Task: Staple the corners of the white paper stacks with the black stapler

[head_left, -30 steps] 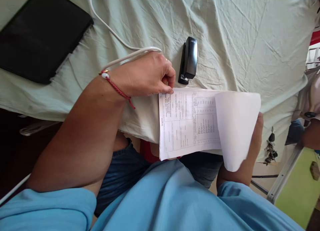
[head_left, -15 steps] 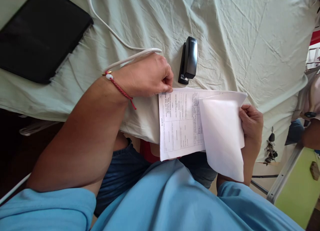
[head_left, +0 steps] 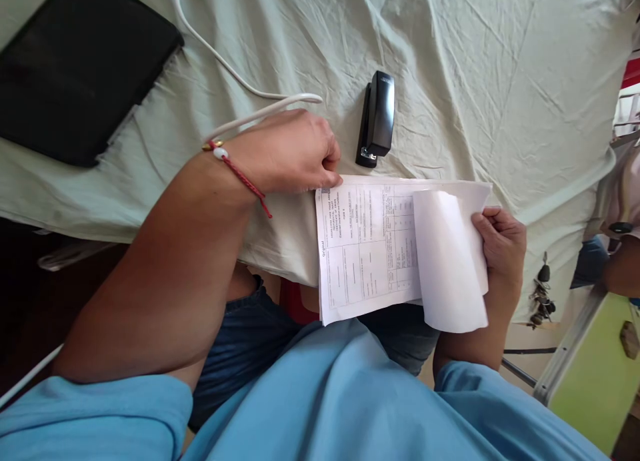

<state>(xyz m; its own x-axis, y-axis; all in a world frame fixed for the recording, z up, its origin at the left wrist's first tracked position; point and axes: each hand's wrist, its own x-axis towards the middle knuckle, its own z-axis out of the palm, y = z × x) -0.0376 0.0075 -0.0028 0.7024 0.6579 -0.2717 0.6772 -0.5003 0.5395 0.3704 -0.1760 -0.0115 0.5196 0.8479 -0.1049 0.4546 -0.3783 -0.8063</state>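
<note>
A stack of printed paper sheets [head_left: 367,248] lies partly over the near edge of the cloth-covered table. My left hand [head_left: 297,148] pinches its upper left corner between thumb and fingers. At the other end, my right hand [head_left: 503,241] grips the right edge, thumb on top. A blank white flap of paper [head_left: 447,264] curls over the right part of the printed page. Just above the sheets stands a black stapler [head_left: 379,118], touched by neither hand.
A black laptop-like slab [head_left: 83,68] lies at the upper left. A white cable [head_left: 225,61] crosses the pale tablecloth [head_left: 480,81] to my left wrist. Keys [head_left: 543,291] lie near the right edge. Part of another person [head_left: 625,201] shows at far right.
The curled white flap has shifted right and its lower end has risen, baring more of the printed page. Both hands keep their hold, almost in place.
</note>
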